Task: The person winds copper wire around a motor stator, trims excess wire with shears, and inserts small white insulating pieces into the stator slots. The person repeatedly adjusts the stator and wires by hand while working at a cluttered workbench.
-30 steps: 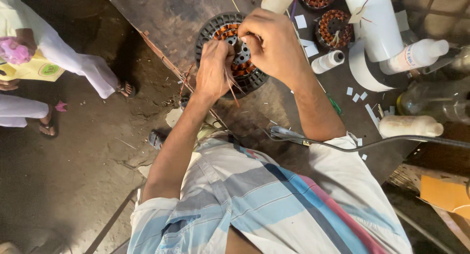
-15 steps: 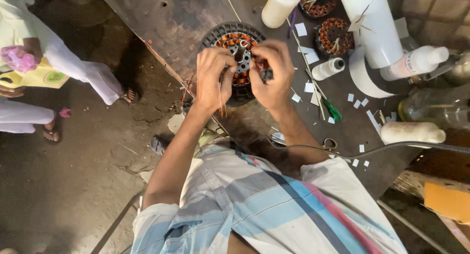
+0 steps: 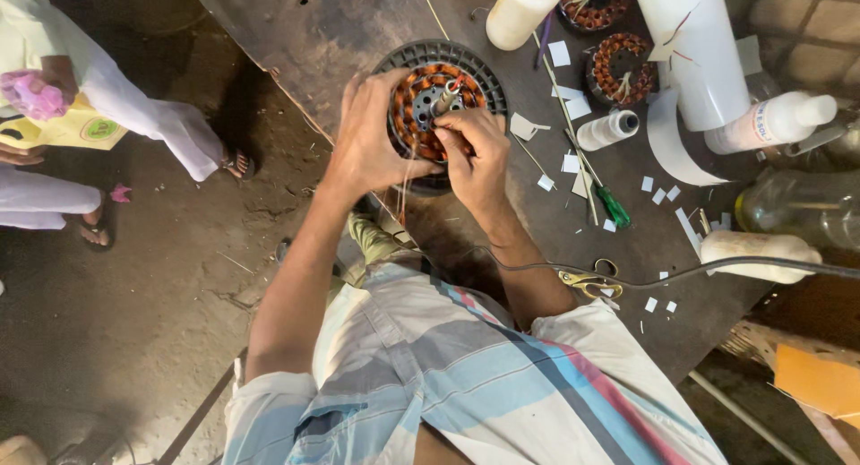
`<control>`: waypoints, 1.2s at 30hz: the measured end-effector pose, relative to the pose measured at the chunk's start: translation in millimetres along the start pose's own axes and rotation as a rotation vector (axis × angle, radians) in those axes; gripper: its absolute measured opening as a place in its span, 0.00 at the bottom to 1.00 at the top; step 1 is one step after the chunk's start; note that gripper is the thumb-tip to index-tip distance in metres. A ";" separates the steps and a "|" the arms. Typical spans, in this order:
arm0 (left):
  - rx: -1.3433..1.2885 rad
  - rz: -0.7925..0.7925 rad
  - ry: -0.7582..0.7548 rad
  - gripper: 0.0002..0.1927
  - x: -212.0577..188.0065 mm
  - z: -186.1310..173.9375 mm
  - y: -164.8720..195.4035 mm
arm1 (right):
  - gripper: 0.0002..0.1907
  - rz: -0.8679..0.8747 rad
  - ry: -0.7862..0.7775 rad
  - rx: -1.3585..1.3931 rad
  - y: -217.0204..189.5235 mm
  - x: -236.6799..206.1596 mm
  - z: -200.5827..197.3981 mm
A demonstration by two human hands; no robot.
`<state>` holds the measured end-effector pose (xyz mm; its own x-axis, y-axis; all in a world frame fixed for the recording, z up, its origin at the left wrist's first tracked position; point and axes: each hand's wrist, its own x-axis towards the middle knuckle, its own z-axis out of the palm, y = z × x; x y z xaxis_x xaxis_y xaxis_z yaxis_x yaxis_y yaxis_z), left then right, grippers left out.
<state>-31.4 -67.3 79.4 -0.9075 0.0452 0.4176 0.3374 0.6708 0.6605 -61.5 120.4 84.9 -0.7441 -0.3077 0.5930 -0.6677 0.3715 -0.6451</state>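
Observation:
A round black motor stator [image 3: 441, 96] with copper-orange coils lies on the dark workbench [image 3: 340, 26]. My left hand [image 3: 372, 138] grips its left rim, fingers laid over the coils. My right hand [image 3: 475, 156] is closed at the stator's lower right side, pinching thin copper wire strands [image 3: 405, 187] that trail down toward me. A metal shaft stands up from the stator's middle.
Two more wound stators [image 3: 624, 68] sit at the back. A white bottle [image 3: 521, 10], white tube [image 3: 694, 44], thread spool [image 3: 607, 129], green-handled screwdriver [image 3: 614, 205], scissors [image 3: 587, 283], paper scraps and a black cable lie right. A seated person [image 3: 90, 124] is at left.
My right hand came down from above the stator's centre to its lower right edge. My left hand stayed on the left rim. The view shifted slightly.

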 end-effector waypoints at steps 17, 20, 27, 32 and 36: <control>0.097 -0.170 0.184 0.54 -17.1 30.1 22.5 | 0.04 -0.053 -0.085 0.002 -0.5 -5.5 -2.3; 0.118 -0.173 0.168 0.54 -18.1 29.4 19.1 | 0.04 -0.053 -0.079 0.037 1.4 -8.3 -4.3; 0.174 -0.189 0.231 0.52 -22.5 39.0 35.5 | 0.05 -0.046 -0.057 0.114 3.0 -8.4 -7.9; -0.014 -0.043 0.206 0.40 -31.3 13.2 31.0 | 0.06 -0.044 -0.072 0.154 9.8 0.5 -14.5; -0.507 -0.022 0.139 0.20 -23.0 -2.7 17.1 | 0.07 -0.036 -0.183 0.132 16.7 7.8 -20.1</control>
<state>-4.1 -58.9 82.8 -0.8857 -0.0863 0.4562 0.4285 0.2263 0.8747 -78.1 141.8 88.4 -0.7033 -0.4771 0.5270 -0.6819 0.2433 -0.6898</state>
